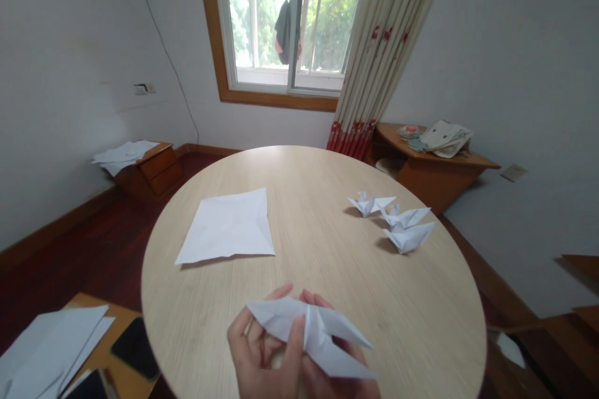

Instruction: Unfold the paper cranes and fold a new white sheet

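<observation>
A folded piece of white paper (322, 336), pointed at its ends and split into two long flaps on the right, is held above the near edge of the round table (309, 243). My left hand (262, 349) grips it from the left, with the thumb pressed on the middle near the crease. Behind and below the paper, my right hand (346, 386) supports it, mostly hidden by the flaps; a few of its fingertips show above the top edge.
White paper sheets (229, 224) lie on the table's left. Three folded paper cranes (407, 237) stand at the right. Lower left, a wooden surface (87, 302) bears paper and a dark phone (135, 349). A corner desk (430, 177) with a cloth bag (447, 138) stands beyond.
</observation>
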Available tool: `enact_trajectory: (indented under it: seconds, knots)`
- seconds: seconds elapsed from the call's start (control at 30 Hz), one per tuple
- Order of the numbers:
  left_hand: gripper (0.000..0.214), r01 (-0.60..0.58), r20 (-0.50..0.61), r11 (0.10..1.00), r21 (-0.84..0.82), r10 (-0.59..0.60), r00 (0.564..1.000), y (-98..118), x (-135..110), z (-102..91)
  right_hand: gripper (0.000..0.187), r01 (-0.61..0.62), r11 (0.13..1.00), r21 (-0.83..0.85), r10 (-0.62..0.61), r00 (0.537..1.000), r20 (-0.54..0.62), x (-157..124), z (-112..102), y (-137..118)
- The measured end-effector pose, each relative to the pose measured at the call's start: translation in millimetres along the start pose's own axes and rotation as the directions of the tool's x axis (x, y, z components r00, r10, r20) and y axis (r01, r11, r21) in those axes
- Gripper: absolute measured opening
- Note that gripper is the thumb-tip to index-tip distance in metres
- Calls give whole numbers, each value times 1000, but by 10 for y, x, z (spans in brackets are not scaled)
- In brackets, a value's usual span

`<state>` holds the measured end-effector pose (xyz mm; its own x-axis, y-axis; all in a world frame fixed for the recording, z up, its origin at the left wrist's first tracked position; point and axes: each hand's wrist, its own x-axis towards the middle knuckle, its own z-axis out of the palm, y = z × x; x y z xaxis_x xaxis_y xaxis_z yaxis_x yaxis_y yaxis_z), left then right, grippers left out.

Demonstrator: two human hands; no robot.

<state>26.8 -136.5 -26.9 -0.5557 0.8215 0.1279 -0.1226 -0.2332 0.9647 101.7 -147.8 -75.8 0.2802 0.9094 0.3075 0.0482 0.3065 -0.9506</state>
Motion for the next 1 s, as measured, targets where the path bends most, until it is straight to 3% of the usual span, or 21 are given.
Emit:
enact_trajectory:
  seconds: [0.07, 0.13, 0.2, 0.27, 0.3, 0.33, 0.37, 0.4, 0.43, 0.57, 0.67, 0.77, 0.83, 0.87, 1.0]
  knots:
    - [76, -106, -6, 994, -2, 106, 994, -56, 74, -46, 43, -38, 999, 19, 38, 999, -8, -18, -18, -63]
    - [83, -296, -27, 946, 132, 302, 953, -119, 131, -117, 34, -61, 998, 0, 61, 998, -22, -1, -70, -139]
    - [50, -395, 81, 872, 289, 388, 918, -165, 162, -196, 24, -48, 997, -54, 46, 998, -39, 46, -130, -223]
    - [14, -388, 347, 897, 210, 303, 888, -175, 183, -265, 20, -23, 994, -106, 17, 998, -52, 102, -171, -310]
    - [22, -347, 500, 932, 105, 253, 828, -163, 198, -291, 19, -13, 993, -119, 7, 998, -55, 127, -182, -352]
    - [31, -294, 626, 956, -12, 236, 743, -140, 219, -309, 18, -5, 992, -126, -2, 998, -56, 150, -187, -393]
    - [41, -266, 707, 959, -99, 256, 659, -106, 246, -319, 17, 4, 991, -131, -11, 998, -54, 169, -191, -429]
    - [46, -271, 744, 957, -107, 258, 616, -64, 277, -321, 16, 15, 990, -137, -22, 999, -49, 184, -195, -458]
    - [44, -310, 747, 945, -106, 281, 603, -16, 310, -316, 15, 27, 989, -148, -33, 999, -40, 196, -203, -478]
    - [21, -469, 690, 882, -36, 361, 627, 139, 392, -266, 15, 26, 967, -254, -38, 998, -40, 217, -276, -446]
    - [9, -521, 675, 853, 26, 369, 639, 117, 347, -255, 24, -116, 968, -221, 111, 993, -36, 221, -307, -365]
    - [12, -508, 612, 854, 112, 343, 712, -6, 231, -269, 29, -255, 959, -121, 260, 965, 28, 244, -266, -363]
    - [17, -513, 567, 846, 145, 354, 744, -76, 162, -275, 26, -239, 957, -167, 255, 963, 84, 278, -215, -416]
    - [17, -533, 573, 834, 144, 369, 732, -95, 139, -273, 23, -203, 955, -218, 230, 967, 107, 298, -191, -450]
    - [22, -660, 667, 749, 58, 463, 584, -70, 137, -252, 10, -59, 887, -458, 100, 993, 66, 362, -121, -543]
